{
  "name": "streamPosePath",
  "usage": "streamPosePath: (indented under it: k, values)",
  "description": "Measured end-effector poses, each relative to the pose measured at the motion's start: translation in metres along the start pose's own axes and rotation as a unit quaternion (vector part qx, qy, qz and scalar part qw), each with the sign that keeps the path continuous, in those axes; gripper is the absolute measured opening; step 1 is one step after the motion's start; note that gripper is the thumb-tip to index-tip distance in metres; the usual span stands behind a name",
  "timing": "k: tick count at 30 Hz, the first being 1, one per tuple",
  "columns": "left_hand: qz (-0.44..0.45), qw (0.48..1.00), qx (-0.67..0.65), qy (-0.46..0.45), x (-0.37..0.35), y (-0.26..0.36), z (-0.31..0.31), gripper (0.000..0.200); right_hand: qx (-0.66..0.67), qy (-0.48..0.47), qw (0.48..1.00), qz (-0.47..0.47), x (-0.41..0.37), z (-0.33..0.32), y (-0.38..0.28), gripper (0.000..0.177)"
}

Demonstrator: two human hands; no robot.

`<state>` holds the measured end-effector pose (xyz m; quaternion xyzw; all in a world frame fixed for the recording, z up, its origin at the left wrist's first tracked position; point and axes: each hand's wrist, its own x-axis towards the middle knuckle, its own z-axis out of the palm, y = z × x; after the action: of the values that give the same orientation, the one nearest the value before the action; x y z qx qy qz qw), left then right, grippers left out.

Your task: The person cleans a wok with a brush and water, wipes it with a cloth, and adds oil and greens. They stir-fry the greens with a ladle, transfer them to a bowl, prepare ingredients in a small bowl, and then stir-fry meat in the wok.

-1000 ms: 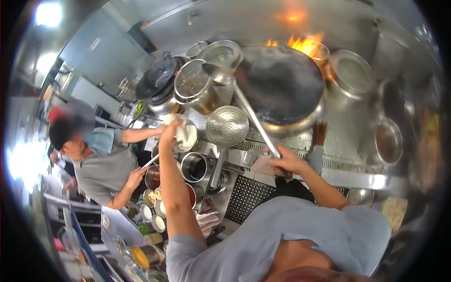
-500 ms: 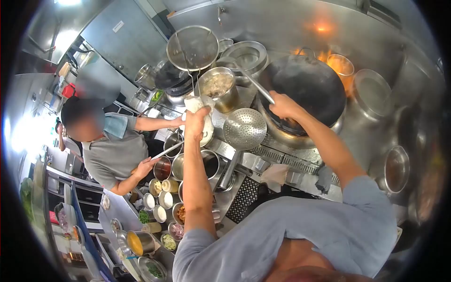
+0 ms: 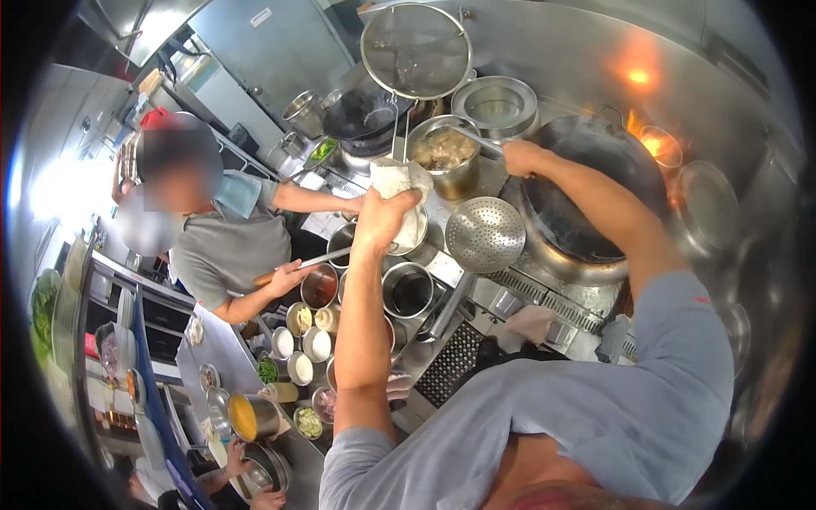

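Observation:
My left hand (image 3: 384, 223) is closed through a white cloth (image 3: 393, 180) on the wire handle of a round mesh strainer (image 3: 416, 53). The strainer is raised beyond a tall metal pot (image 3: 455, 181) of cloudy, brownish contents. My right hand (image 3: 529, 159) is wrapped round the handle of a long metal ladle (image 3: 480, 141). Its far end reaches into the pot, and the bowl is mostly hidden. Between my forearms lies a perforated skimmer (image 3: 485, 235), touched by neither hand. Right of the pot sits a large dark wok (image 3: 586, 183).
Flames (image 3: 653, 140) burn behind the wok. At left, a co-worker in a grey shirt (image 3: 234, 246) holds a long-handled tool near my left forearm. Several ingredient containers (image 3: 317, 344) line the counter. A second wok (image 3: 357, 115) stands at the back. Another person's hands (image 3: 236, 459) hold a pot at lower left.
My view has shifted, so most things appear farther right. The ladle's end has dipped from the pot's rim into its contents. Another person's hands have appeared at lower left.

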<state>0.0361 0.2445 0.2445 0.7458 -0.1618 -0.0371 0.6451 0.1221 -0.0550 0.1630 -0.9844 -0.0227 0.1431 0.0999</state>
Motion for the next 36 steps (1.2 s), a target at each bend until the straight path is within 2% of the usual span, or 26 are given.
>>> streamPosePath:
  k: [1,2,5,6,8,9,10,12,15,16,18,20,22,27,28,30,32,33,34,36]
  values:
    - [-0.012,1.000,0.002,0.001,-0.003,-0.002,-0.004,0.030,0.090,-0.004,0.995,0.044,-0.009,-0.009,-0.005,0.014]
    - [-0.023,1.000,0.003,0.001,-0.005,-0.003,-0.006,0.029,0.086,-0.007,0.995,0.041,-0.011,-0.015,-0.007,0.014]
    - [-0.021,0.999,0.030,0.031,-0.012,0.000,-0.008,0.027,0.220,-0.094,0.971,0.023,0.007,-0.024,-0.001,0.012]
    - [-0.023,0.999,0.029,0.029,-0.011,-0.001,-0.009,0.027,0.220,-0.095,0.970,0.025,0.013,-0.025,-0.001,0.012]
    - [0.002,1.000,0.016,0.017,-0.009,-0.003,-0.013,0.026,0.478,-0.169,0.860,0.063,0.020,-0.022,-0.001,0.013]
    - [-0.009,0.999,0.030,0.025,-0.010,-0.001,-0.013,0.028,0.525,-0.183,0.831,0.029,0.020,-0.017,-0.002,0.015]
    - [-0.010,0.999,0.030,0.021,-0.011,0.000,-0.012,0.028,0.528,-0.181,0.829,0.032,0.020,-0.009,-0.006,0.015]
    - [-0.026,0.998,0.024,0.051,-0.011,0.002,-0.011,0.031,0.736,-0.167,0.656,-0.003,0.021,0.010,-0.019,0.021]
    - [-0.018,0.998,0.033,0.054,-0.012,0.011,-0.006,0.032,0.892,-0.243,0.379,-0.025,0.045,0.045,-0.024,0.014]
    - [-0.034,0.997,0.038,0.060,-0.013,0.013,-0.006,0.033,0.906,-0.252,0.341,-0.007,0.056,0.054,-0.030,0.013]
    - [-0.026,0.997,0.021,0.065,-0.013,0.014,-0.005,0.033,0.899,-0.314,0.305,-0.003,0.060,0.057,-0.036,0.011]
    - [-0.028,0.996,0.034,0.077,-0.018,0.020,-0.003,0.033,0.900,-0.293,0.322,0.008,0.047,0.054,-0.040,0.009]
    - [-0.032,0.996,0.030,0.075,-0.018,0.014,-0.009,0.033,0.906,-0.234,0.353,-0.011,0.040,0.055,-0.041,0.009]
    - [-0.014,0.997,0.029,0.066,-0.015,-0.004,-0.014,0.032,0.897,-0.213,0.387,-0.015,0.018,0.042,-0.037,0.013]
    - [-0.027,0.995,0.071,0.062,-0.015,-0.006,-0.014,0.034,0.896,-0.189,0.403,-0.008,0.013,0.038,-0.037,0.015]
    - [-0.038,0.992,0.111,0.055,-0.011,-0.018,-0.014,0.037,0.899,-0.192,0.394,0.004,0.004,0.028,-0.034,0.016]
    - [0.039,0.963,0.242,0.108,-0.003,-0.046,-0.016,0.046,0.901,-0.198,0.386,0.017,-0.002,0.021,-0.034,0.016]
    - [0.021,0.947,0.296,0.123,-0.001,-0.052,-0.014,0.051,0.902,-0.203,0.382,0.014,-0.004,0.017,-0.032,0.016]
    - [0.023,0.948,0.293,0.120,0.003,-0.058,-0.014,0.051,0.903,-0.207,0.378,0.012,-0.008,0.015,-0.032,0.015]
    - [-0.031,0.906,0.408,0.106,0.011,-0.073,-0.014,0.050,0.905,-0.195,0.378,0.013,-0.014,0.011,-0.033,0.013]
